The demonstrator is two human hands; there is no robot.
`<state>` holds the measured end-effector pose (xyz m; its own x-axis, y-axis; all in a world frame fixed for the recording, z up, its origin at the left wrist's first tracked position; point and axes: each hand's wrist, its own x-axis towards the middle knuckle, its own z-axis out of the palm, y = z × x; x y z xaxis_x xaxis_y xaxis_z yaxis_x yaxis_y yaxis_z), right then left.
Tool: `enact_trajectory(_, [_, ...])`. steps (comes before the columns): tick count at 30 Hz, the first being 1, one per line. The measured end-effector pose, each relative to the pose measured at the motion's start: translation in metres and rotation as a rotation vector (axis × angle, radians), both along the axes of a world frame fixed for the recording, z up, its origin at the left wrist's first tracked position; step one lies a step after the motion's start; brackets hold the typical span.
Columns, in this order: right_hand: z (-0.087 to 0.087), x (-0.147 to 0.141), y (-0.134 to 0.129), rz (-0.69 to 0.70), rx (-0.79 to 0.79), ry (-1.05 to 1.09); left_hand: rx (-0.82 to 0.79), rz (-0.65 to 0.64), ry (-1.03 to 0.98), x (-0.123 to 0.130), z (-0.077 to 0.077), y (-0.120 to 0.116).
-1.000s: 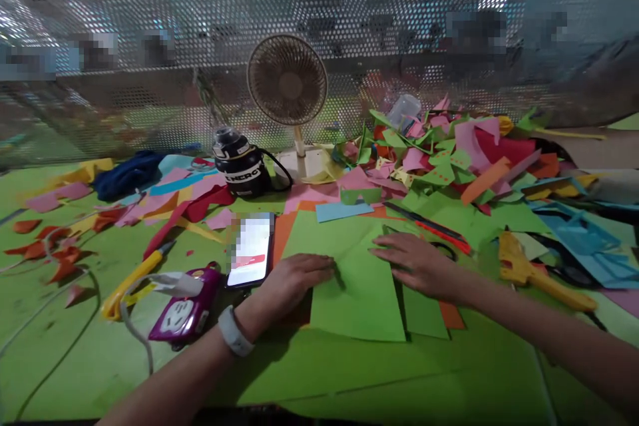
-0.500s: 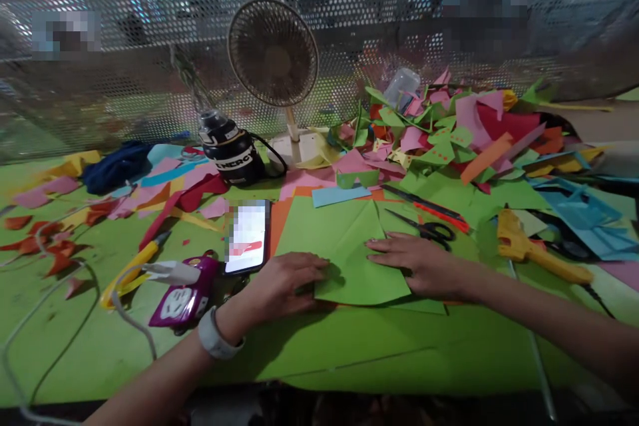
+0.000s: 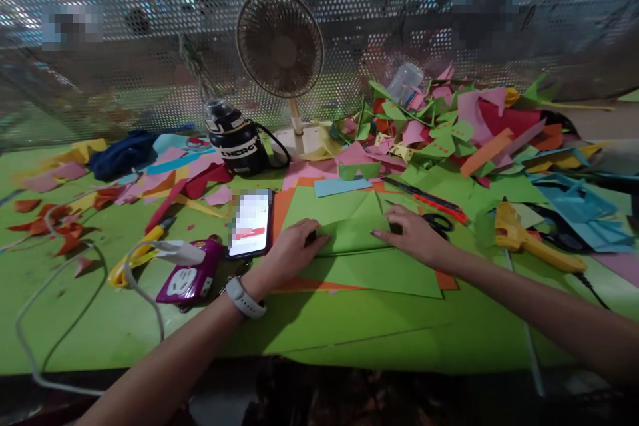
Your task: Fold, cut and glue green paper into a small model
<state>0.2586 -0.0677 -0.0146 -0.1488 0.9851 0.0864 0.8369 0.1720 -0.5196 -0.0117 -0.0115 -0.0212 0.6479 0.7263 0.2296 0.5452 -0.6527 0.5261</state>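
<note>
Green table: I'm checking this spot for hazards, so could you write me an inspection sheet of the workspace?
Surface: green table, small dark marks at left.
Job's things: bent green sheet over flat sheets.
Clutter: paper scraps, scissors, glue gun, phone.
Grippers: left hand and right hand, fingers on bent green sheet.
Cables: white cable looping near purple socket.
Surroundings: fan, bottle, perforated screen.
Spills: nothing seen.

The person wore a pale, whitish band [image 3: 245, 299] around the left wrist, its smooth strap pierced by a row of small dark holes. Both forearms [image 3: 200, 339] were bare as far as they showed, as were the left hand [image 3: 294, 249] and the right hand [image 3: 412, 234].
</note>
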Motion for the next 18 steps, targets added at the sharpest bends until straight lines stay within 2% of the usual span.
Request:
enact_trajectory(4, [0.0,0.0,0.0,-0.033,0.001,-0.107,0.012,0.005,-0.005,0.0,-0.004,0.0])
enact_trajectory(9, [0.001,0.001,-0.001,-0.045,-0.043,-0.127,-0.008,0.019,0.007,-0.001,-0.008,-0.004])
enact_trajectory(11, [0.0,0.0,-0.001,-0.056,-0.046,-0.125,0.082,0.064,0.076,-0.002,-0.006,-0.008])
enact_trajectory(14, [-0.002,-0.001,-0.001,-0.07,-0.049,-0.117,0.388,0.115,0.154,-0.001,-0.001,-0.018])
enact_trajectory(16, [-0.003,-0.001,-0.002,-0.077,-0.053,-0.109,0.527,-0.006,0.162,0.003,0.0,-0.028])
enact_trajectory(18, [-0.003,-0.002,-0.003,-0.083,-0.06,-0.101,0.527,-0.188,0.191,0.008,-0.002,-0.04])
